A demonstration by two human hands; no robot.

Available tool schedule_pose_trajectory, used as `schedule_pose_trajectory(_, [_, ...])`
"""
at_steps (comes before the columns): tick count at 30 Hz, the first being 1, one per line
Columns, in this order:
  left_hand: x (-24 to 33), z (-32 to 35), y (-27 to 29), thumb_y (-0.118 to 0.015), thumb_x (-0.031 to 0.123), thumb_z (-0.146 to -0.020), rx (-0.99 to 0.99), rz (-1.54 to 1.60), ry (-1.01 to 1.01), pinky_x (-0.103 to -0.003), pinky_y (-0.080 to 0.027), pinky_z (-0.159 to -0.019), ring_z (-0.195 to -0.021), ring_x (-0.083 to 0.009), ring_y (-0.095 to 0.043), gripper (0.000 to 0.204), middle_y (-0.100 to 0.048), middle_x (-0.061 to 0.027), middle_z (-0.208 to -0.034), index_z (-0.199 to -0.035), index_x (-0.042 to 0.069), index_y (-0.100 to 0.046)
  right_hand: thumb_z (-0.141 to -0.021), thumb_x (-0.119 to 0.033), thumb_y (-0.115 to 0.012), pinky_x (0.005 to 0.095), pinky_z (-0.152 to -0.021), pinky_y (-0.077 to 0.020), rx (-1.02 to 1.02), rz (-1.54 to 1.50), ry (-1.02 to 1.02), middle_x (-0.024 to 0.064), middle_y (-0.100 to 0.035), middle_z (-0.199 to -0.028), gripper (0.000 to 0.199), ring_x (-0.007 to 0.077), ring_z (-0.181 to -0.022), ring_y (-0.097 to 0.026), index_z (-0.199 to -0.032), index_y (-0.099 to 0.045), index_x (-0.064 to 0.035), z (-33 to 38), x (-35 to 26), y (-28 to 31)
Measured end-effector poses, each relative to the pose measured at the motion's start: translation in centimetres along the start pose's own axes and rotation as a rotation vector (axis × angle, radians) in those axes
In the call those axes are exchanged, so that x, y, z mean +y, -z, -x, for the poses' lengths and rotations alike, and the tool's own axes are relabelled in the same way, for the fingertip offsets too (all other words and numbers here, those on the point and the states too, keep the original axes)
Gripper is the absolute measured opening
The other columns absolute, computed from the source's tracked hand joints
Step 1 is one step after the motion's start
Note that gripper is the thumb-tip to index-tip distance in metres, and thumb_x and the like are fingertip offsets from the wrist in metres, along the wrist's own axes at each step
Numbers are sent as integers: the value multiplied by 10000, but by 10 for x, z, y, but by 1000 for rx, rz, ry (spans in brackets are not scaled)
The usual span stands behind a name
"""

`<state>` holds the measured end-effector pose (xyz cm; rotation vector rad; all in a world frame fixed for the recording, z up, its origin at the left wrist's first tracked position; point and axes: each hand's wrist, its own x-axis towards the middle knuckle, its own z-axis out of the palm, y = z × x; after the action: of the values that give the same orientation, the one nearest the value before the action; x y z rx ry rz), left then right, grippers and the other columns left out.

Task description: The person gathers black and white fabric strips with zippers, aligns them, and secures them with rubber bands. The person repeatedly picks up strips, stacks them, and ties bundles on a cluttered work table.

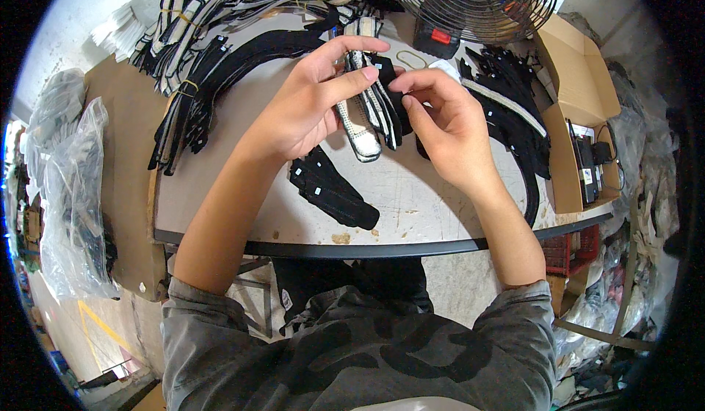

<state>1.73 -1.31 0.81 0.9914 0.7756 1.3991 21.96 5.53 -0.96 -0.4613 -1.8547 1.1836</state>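
In my left hand [310, 99], fingers closed, is a small bunch of black-and-cream striped knit strips [360, 133] hanging down over the table. A black fabric piece [388, 73] with a small white sticker lies against the bunch. My right hand [454, 128] pinches the edge of that black piece between thumb and fingers. Below the hands, a small stack of black fabric strips [334, 191] with white stickers rests on the table [418, 220].
Tied bundles of striped strips [183, 22] and black strips [242, 55] fill the back left. More black strips [514, 128] lie at the right, beside an open cardboard box [580, 110]. A wire-caged fan [474, 0] stands at the back. A red crate [569, 253] is below the table's right edge.
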Motion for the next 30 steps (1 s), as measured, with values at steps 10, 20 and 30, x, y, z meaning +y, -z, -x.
schedule_pose_trajectory(10, [-3,-2,-2,-650,84,-1053,20,-43,-50,-312,-642,-656,-871,-141,-736,340,-679,-82,-1045,-1385,58,-582,-993,-21,-709,255,-768,-563,-1,-22,-96,52,-682,-1078,127,102,-929,-655,-1119,-711,-12,2,-5,1])
schedule_pose_trajectory(20, [-2,0,-1,-691,101,-1037,-20,-59,-33,-271,-603,-645,-849,-111,-703,364,-636,-73,-1064,-1381,47,-587,-974,3,-696,265,-759,-580,-15,14,10,51,-646,-1054,124,111,-914,-642,-1094,-678,-23,4,-5,-2])
schedule_pose_trajectory(30, [-2,-1,0,-665,78,-1046,-17,-166,-53,-300,-615,-790,-997,-157,-713,367,-673,-118,-1193,-1390,34,-548,-969,-15,-711,283,-768,-592,-27,16,-46,57,-650,-1045,126,123,-890,-644,-1089,-673,-13,3,-3,0])
